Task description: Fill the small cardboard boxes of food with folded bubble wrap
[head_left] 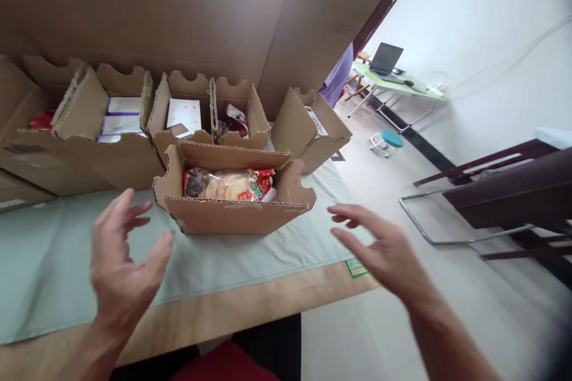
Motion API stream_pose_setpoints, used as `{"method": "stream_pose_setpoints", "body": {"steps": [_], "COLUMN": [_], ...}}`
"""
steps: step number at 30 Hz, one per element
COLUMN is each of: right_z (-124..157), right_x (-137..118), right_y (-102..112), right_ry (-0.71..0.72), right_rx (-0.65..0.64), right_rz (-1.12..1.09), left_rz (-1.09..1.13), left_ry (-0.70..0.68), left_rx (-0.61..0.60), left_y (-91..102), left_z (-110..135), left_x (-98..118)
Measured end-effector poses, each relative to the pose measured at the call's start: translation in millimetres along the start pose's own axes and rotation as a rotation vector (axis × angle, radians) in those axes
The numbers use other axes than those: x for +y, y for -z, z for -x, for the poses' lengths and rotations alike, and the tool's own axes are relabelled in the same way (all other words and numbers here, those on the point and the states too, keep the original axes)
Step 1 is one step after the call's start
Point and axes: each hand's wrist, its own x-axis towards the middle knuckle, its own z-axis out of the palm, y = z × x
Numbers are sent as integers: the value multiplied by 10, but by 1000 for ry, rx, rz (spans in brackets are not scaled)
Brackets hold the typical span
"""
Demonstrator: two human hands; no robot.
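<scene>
A small open cardboard box (227, 218) stands in front of me on the cloth-covered table. Inside it lies a red-and-clear snack packet (229, 184) with pale round pieces showing through. My left hand (127, 256) is off the box's left end, thumb and fingers apart, holding nothing. Off the right end hovers my right hand (375, 244), also empty, its thumb spread from the fingers. Neither hand touches the box. Behind it is a row of similar cardboard boxes; one holds white-and-purple packs (121, 125), another a white carton (184, 118), another a dark red packet (236, 120).
A tall cardboard panel (179, 12) rises behind the row. A pale green cloth (214, 262) covers most of the wooden table (268, 300). To the right are a laptop (386, 62) on a folding table, a teal-topped stool (391, 139) and a dark folded piece of furniture (513, 190).
</scene>
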Motion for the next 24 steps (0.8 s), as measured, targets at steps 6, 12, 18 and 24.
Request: {"method": "stream_pose_setpoints", "body": {"steps": [6,12,18,24], "right_z": [63,450,744,318], "right_x": [-38,-360,-836,-1176], "right_y": [-1091,-1220,-1236,-1010], "right_ry": [-195,-261,-148,-28], "right_rx": [61,258,306,377], "right_rz": [-399,-445,-377,-422], "left_rz": [269,233,178,147], "left_ry": [238,295,312,126], "left_rx": [-314,-283,-164,71], "left_y": [-392,-223,561,665], "left_z": [-164,355,595,135], "left_x": [-186,33,103,380]}}
